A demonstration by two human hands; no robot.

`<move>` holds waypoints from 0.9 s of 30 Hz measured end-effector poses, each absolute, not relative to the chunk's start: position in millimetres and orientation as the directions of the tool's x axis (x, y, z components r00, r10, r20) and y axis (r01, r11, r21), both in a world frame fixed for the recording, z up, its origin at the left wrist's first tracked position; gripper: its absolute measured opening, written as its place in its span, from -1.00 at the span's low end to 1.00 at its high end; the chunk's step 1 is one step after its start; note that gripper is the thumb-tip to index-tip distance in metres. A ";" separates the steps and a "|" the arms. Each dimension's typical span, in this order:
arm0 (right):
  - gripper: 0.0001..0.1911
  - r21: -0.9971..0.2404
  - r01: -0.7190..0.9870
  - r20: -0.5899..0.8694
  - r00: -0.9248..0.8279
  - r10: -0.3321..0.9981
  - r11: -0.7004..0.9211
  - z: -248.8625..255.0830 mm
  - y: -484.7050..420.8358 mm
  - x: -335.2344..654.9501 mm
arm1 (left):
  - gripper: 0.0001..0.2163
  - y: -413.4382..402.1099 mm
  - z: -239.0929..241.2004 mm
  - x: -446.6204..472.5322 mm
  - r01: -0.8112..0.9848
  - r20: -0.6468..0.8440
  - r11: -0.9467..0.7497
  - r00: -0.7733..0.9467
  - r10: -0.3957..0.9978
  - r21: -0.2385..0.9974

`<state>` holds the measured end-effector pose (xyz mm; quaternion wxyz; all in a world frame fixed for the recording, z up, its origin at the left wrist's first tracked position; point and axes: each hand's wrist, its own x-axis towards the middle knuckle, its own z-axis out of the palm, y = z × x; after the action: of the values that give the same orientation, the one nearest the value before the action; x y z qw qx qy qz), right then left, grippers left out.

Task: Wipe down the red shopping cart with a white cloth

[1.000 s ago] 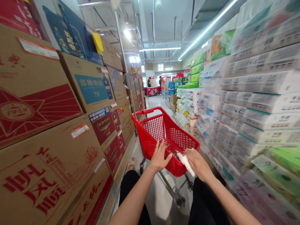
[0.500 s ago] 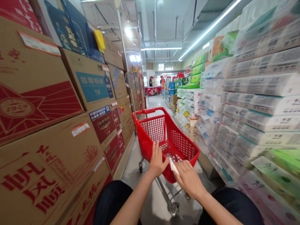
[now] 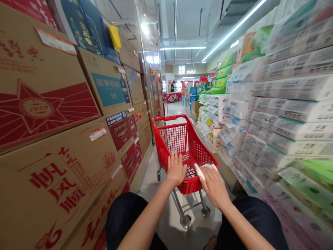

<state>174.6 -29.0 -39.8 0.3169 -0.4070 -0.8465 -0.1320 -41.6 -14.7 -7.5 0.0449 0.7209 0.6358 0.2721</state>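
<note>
A white cloth (image 3: 199, 172) is held under the right hand (image 3: 214, 183) at the red cart (image 3: 191, 186)'s edge; the left hand (image 3: 176, 171) is outspread.

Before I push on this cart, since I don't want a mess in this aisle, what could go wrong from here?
The red cart stands on wheels, so pushing with the left hand or right hand might roll it. If it swings, it could bump the stacked packs or the cartons opposite. The white wipe under the right hand might catch in the basket's holes.
</note>
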 end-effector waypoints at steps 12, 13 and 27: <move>-0.39 0.085 0.741 0.621 -0.562 0.546 0.666 -31.9 -14.7 194.4 | -0.19 -62.0 -34.4 -46.8 0.879 0.582 -0.463 0.317 0.749 0.117; -0.39 0.079 0.746 0.625 -0.554 0.550 0.661 -31.5 -12.6 194.9 | -0.23 -59.2 -36.1 -49.3 0.869 0.581 -0.478 0.327 0.745 0.124; -0.37 -0.066 0.629 0.592 -0.600 0.538 0.774 -36.7 -11.1 177.1 | -0.48 -53.3 -37.2 -39.0 0.799 0.556 -0.546 0.341 0.758 0.254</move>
<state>177.1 -11.1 -36.7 0.3048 -0.3275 -0.8912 -0.0748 -39.0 -53.3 -37.2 -0.0315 0.8183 0.4756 0.3214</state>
